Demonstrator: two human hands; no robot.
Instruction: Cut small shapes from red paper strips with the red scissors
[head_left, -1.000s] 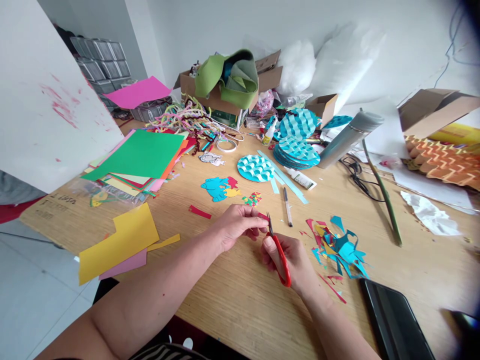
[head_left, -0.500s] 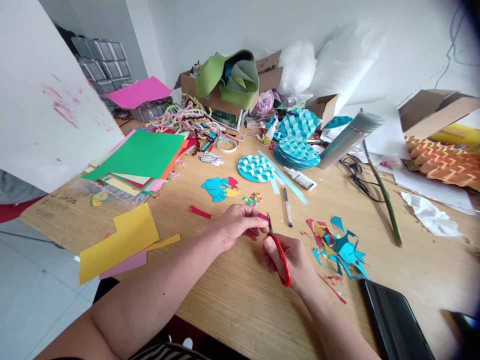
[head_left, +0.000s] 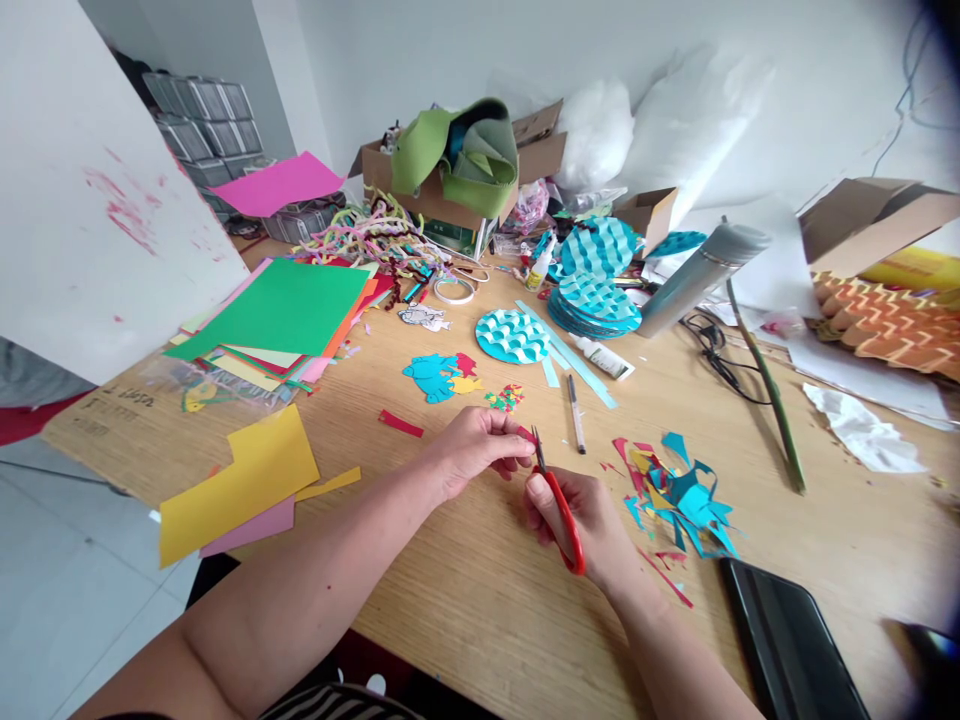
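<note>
no readable text, dark marks [head_left: 124,405] on the wooden table [head_left: 465,600] illegible, white tube's [head_left: 602,357] print too small

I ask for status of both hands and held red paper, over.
Left hand: grip on red paper. Right hand: grip on red-handled scissors, blades at paper. Scraps at right, not blocking hands.

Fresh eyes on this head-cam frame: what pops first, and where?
Probably the red-handled scissors at front centre, in the right hand, their blades by a small red paper piece in the left hand. Next, likely the big green sheet atop the coloured paper stack on the left, and the blue wavy-patterned discs stacked beyond the hands, right of centre.
</note>
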